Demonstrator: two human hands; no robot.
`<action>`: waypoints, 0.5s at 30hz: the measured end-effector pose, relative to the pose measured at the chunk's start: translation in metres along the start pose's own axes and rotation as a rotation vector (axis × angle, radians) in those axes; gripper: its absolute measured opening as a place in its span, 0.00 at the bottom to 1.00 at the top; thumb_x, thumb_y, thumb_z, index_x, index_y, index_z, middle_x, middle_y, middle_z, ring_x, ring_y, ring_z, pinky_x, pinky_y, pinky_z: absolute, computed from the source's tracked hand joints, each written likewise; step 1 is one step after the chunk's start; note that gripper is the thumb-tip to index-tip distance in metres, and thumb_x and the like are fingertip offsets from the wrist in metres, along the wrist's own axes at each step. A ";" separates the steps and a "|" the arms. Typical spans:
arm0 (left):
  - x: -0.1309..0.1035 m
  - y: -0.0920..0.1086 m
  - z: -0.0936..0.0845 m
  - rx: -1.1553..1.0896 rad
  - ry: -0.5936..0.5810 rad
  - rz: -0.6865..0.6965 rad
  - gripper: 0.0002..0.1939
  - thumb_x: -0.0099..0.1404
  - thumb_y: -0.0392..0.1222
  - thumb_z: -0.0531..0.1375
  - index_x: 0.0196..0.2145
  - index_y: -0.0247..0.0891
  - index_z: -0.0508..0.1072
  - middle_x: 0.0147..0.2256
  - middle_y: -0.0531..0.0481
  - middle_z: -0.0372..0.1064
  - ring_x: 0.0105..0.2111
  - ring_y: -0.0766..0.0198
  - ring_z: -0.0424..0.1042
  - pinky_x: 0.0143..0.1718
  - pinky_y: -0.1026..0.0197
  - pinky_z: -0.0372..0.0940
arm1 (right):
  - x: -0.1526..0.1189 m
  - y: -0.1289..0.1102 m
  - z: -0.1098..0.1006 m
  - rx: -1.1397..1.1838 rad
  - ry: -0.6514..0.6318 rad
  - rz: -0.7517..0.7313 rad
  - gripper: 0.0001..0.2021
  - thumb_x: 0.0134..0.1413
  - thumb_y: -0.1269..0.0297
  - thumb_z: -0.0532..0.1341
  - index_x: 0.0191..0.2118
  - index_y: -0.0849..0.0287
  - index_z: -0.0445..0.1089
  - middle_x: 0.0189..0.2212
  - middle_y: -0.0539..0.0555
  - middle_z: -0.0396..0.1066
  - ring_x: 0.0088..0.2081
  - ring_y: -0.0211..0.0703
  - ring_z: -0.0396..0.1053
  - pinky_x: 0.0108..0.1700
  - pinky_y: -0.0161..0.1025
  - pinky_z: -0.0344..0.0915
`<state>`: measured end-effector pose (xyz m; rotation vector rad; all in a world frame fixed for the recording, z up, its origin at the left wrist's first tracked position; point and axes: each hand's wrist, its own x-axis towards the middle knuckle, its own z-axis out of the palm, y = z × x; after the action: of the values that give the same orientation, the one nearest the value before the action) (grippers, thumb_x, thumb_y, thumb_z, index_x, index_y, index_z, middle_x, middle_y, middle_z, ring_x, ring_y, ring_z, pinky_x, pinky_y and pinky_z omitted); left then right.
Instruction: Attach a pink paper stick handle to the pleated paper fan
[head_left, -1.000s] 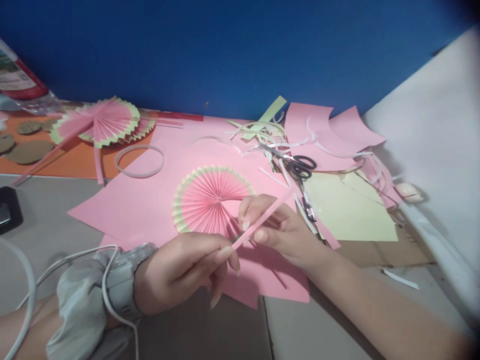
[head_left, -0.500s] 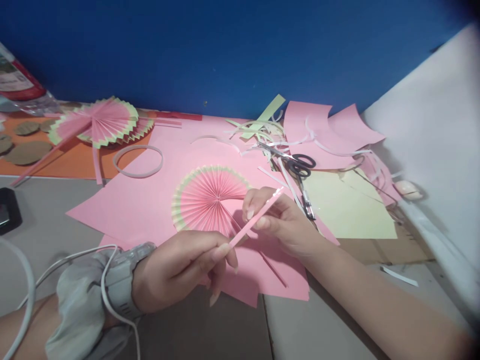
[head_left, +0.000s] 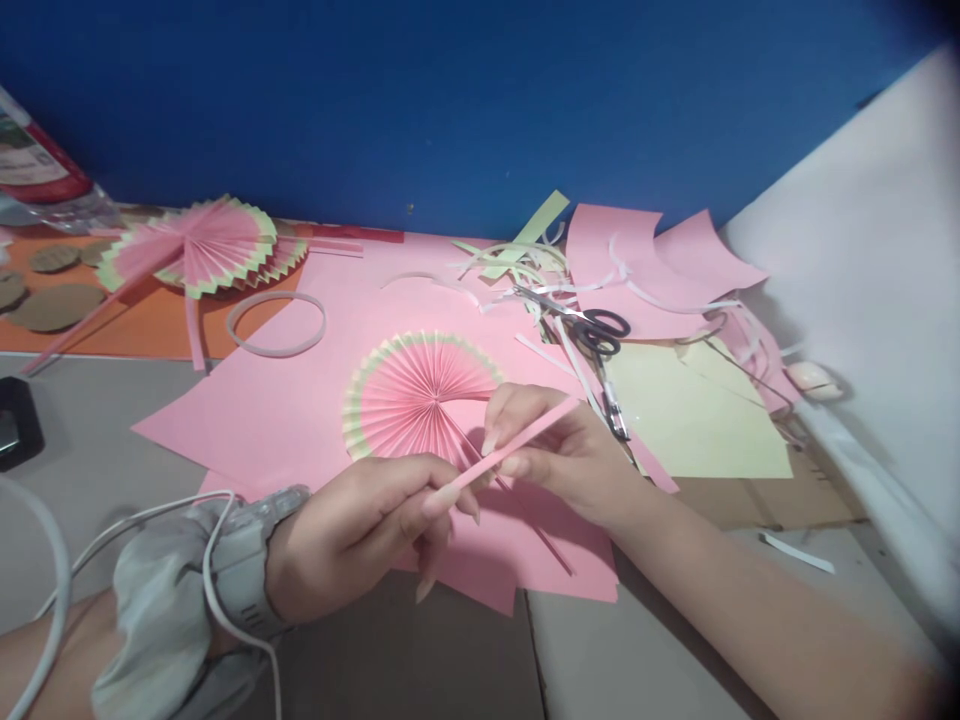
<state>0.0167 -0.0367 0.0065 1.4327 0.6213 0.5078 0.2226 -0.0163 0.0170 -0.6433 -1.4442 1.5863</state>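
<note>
A narrow pink paper strip (head_left: 536, 428) is stretched on a slant between both hands. My left hand (head_left: 382, 515) pinches its lower end between thumb and fingers. Farther along, my right hand (head_left: 566, 450) grips the strip, whose upper end sticks out past the fingers. Behind the hands lies a pleated pink paper fan (head_left: 405, 390) with a yellow-green rim, opened nearly to a full circle; its lower right part is hidden by the hands. The fan rests on large pink paper sheets (head_left: 262, 430). A thin pink strip (head_left: 544, 535) extends below my right hand.
Black-handled scissors (head_left: 604, 325) and white paper strips lie at the right, beside a pale green sheet (head_left: 705, 420). A paper ring (head_left: 276, 352), another pleated fan (head_left: 225, 240), cardboard discs (head_left: 56, 306) and a bottle (head_left: 45, 165) are at the left. A white cable crosses my left wrist.
The held strip has tilted flatter and its upper end has dropped slightly, losing its bright glare. The right fingers have shifted a little lower; both hands still hold it.
</note>
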 end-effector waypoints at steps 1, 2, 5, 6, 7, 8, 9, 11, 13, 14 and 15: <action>0.000 0.000 0.000 -0.008 -0.003 -0.008 0.16 0.71 0.46 0.45 0.39 0.35 0.67 0.22 0.57 0.64 0.19 0.72 0.68 0.22 0.70 0.61 | 0.000 -0.001 -0.001 -0.026 0.004 -0.003 0.06 0.50 0.72 0.65 0.35 0.56 0.73 0.28 0.47 0.66 0.26 0.30 0.68 0.28 0.31 0.68; -0.001 0.000 0.000 -0.015 -0.004 -0.017 0.16 0.71 0.47 0.45 0.39 0.35 0.67 0.22 0.56 0.64 0.19 0.72 0.68 0.22 0.70 0.61 | 0.000 -0.001 -0.002 -0.058 0.011 -0.004 0.05 0.50 0.71 0.65 0.34 0.55 0.73 0.28 0.47 0.65 0.27 0.31 0.68 0.29 0.32 0.68; -0.001 0.001 0.000 -0.033 0.000 -0.016 0.16 0.71 0.47 0.45 0.38 0.35 0.67 0.21 0.56 0.64 0.18 0.73 0.67 0.22 0.70 0.61 | 0.000 -0.003 -0.007 -0.134 0.040 -0.020 0.06 0.51 0.70 0.65 0.36 0.53 0.74 0.29 0.48 0.65 0.30 0.33 0.66 0.31 0.32 0.66; -0.002 0.001 0.000 -0.038 0.003 -0.012 0.16 0.71 0.47 0.45 0.39 0.35 0.67 0.21 0.56 0.64 0.18 0.73 0.67 0.23 0.70 0.60 | 0.000 -0.003 -0.009 -0.143 0.052 -0.024 0.08 0.51 0.69 0.64 0.38 0.52 0.73 0.30 0.48 0.65 0.30 0.33 0.65 0.31 0.31 0.65; -0.002 0.001 0.000 -0.044 0.006 -0.007 0.16 0.71 0.46 0.45 0.39 0.35 0.67 0.20 0.57 0.64 0.18 0.73 0.66 0.23 0.71 0.60 | 0.001 -0.002 -0.011 -0.143 0.063 -0.025 0.09 0.51 0.69 0.65 0.40 0.51 0.73 0.31 0.48 0.64 0.31 0.32 0.64 0.31 0.31 0.64; -0.001 0.001 0.000 -0.050 0.006 -0.006 0.15 0.71 0.46 0.45 0.39 0.35 0.67 0.20 0.57 0.64 0.18 0.73 0.66 0.23 0.71 0.60 | 0.000 -0.002 -0.013 -0.134 0.067 -0.023 0.12 0.51 0.67 0.65 0.43 0.50 0.72 0.33 0.48 0.64 0.31 0.32 0.63 0.31 0.31 0.64; -0.001 0.000 0.000 -0.057 0.005 -0.005 0.15 0.71 0.45 0.45 0.39 0.35 0.67 0.21 0.57 0.64 0.18 0.73 0.66 0.23 0.71 0.60 | 0.000 -0.001 -0.014 -0.120 0.061 -0.018 0.14 0.50 0.65 0.66 0.45 0.49 0.71 0.35 0.49 0.63 0.32 0.33 0.62 0.32 0.31 0.63; -0.001 0.000 0.001 -0.063 -0.001 -0.011 0.15 0.71 0.45 0.45 0.39 0.35 0.68 0.21 0.56 0.64 0.18 0.73 0.67 0.23 0.71 0.61 | 0.000 0.001 -0.015 -0.092 0.007 -0.002 0.20 0.46 0.62 0.68 0.47 0.48 0.70 0.37 0.49 0.62 0.34 0.34 0.61 0.35 0.32 0.63; -0.001 0.000 0.001 -0.062 -0.010 -0.015 0.15 0.71 0.45 0.45 0.39 0.35 0.68 0.21 0.56 0.64 0.18 0.73 0.67 0.22 0.70 0.61 | -0.001 0.002 -0.014 -0.059 -0.068 0.004 0.20 0.45 0.65 0.69 0.46 0.47 0.70 0.37 0.48 0.62 0.34 0.33 0.62 0.37 0.33 0.63; -0.001 0.000 0.001 -0.058 -0.012 -0.018 0.16 0.71 0.45 0.45 0.39 0.35 0.68 0.21 0.56 0.64 0.18 0.72 0.67 0.22 0.70 0.61 | -0.001 0.003 -0.013 -0.044 -0.097 0.000 0.18 0.45 0.67 0.69 0.44 0.47 0.71 0.36 0.48 0.62 0.34 0.33 0.62 0.38 0.33 0.63; -0.001 0.000 0.001 -0.053 -0.013 -0.018 0.16 0.71 0.45 0.45 0.39 0.35 0.68 0.21 0.56 0.64 0.18 0.72 0.67 0.22 0.70 0.61 | -0.001 0.003 -0.012 -0.028 -0.112 -0.006 0.15 0.46 0.69 0.68 0.41 0.49 0.71 0.35 0.48 0.62 0.33 0.32 0.62 0.37 0.33 0.63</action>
<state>0.0167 -0.0376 0.0064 1.3786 0.6055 0.4973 0.2324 -0.0104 0.0114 -0.5735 -1.5517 1.6222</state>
